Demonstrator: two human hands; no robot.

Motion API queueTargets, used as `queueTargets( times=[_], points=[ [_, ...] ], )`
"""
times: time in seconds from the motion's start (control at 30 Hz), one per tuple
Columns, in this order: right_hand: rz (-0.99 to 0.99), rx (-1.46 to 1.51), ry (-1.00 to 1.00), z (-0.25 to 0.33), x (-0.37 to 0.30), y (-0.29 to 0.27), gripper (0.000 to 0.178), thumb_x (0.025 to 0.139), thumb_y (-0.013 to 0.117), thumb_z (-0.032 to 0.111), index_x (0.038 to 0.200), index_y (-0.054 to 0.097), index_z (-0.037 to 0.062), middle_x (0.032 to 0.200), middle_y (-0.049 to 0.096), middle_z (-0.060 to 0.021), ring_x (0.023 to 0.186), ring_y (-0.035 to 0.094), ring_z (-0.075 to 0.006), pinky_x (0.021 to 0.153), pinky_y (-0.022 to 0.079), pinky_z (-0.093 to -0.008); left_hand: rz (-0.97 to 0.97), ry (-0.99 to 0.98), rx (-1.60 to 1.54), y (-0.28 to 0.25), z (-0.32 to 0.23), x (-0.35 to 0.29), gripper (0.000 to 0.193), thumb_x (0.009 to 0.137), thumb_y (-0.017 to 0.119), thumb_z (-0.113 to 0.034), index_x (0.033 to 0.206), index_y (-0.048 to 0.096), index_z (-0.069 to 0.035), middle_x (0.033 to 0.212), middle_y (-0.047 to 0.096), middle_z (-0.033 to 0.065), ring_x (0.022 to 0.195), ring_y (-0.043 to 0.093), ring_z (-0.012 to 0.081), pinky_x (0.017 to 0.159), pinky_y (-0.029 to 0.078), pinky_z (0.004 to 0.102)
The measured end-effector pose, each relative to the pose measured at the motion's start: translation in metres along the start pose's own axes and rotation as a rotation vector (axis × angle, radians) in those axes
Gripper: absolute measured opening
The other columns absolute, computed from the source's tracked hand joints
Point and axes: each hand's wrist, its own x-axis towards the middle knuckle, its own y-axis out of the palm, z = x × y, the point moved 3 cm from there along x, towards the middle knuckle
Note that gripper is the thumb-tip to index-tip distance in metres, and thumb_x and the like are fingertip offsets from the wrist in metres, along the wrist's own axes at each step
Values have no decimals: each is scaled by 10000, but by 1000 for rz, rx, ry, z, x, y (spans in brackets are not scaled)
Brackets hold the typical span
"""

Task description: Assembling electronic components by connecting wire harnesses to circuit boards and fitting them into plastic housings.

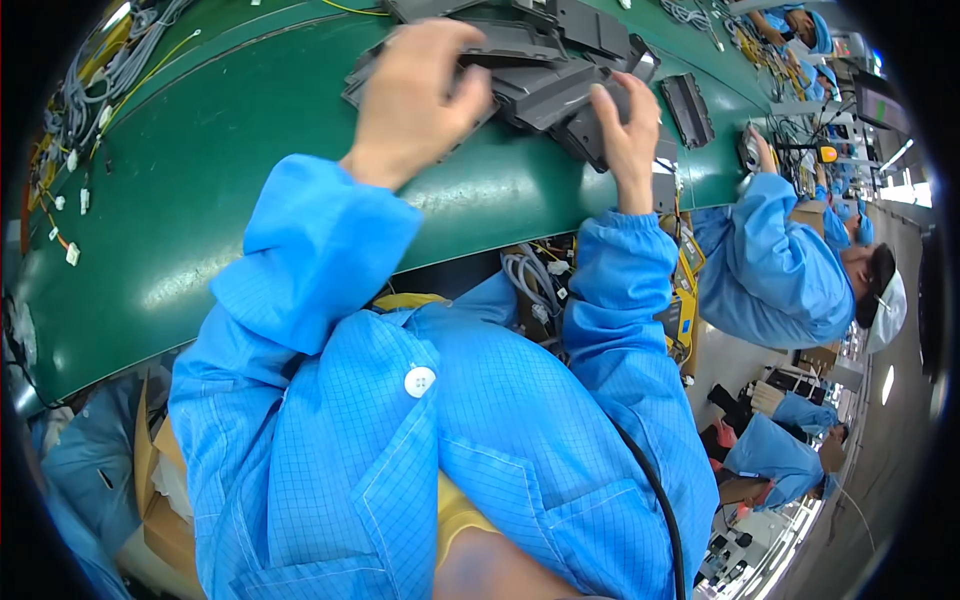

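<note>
A heap of dark grey moulded plastic housings [545, 92] lies on the green tabletop at the far side. Over its left end is my left hand [415, 105], slightly blurred, with thumb and fingers apart and curved; nothing shows between them. At the heap's right end, my right hand [630, 130] has its thumb and fingers around a dark grey plastic housing [583, 137]. The fingers hide part of that piece. A separate dark tray-like housing [688, 110] lies just right of my right hand.
Grey and yellow cable bundles [125, 60] with white connectors lie at the left of the green table [220, 190]. A co-worker in blue [780, 260] sits close on my right, one hand on the bench. Cables [535, 280] and yellow-black items [685, 300] sit below the table edge.
</note>
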Motion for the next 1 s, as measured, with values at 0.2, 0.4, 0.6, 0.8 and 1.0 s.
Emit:
queueTargets(
  times=[0.2,0.4,0.6,0.8,1.0],
  points=[
    [89,-68,-11,-9,-4,12,446,803,625,413,1066,623,53,1155,571,-155,1089,516,-323,933,364,-405,444,21,360,74,-13,4,528,701,716,-343,1108,565,-43,1066,584,141,1013,544,304,897,415,393],
    [-22,129,177,-6,-10,0,484,854,599,323,1201,512,-3,1149,556,-189,1079,526,-308,913,411,-381,235,-157,113,51,-1,3,499,769,687,-273,1187,532,-47,969,624,167,925,592,306,799,475,379],
    [-19,671,256,43,-8,-17,573,836,633,264,1309,412,26,1262,488,-147,1185,458,-245,946,401,-348,-28,-295,-239,15,-23,4,485,766,723,-216,1176,530,-43,993,649,159,872,643,230,769,492,312],
    [58,1199,195,105,-15,-16,794,754,704,216,1383,249,50,1277,424,-140,1187,435,-254,927,429,-354,-20,-21,-156,-7,-56,-32,627,614,820,-137,1144,509,-9,1072,591,146,921,600,313,792,499,369],
    [128,1265,378,150,-43,-22,854,684,738,70,1374,236,46,1282,392,-116,1163,448,-230,932,433,-352,253,107,-194,-42,-64,-58,775,573,833,-197,1212,439,-2,1207,474,209,1094,487,398,915,425,441]
  ],
)
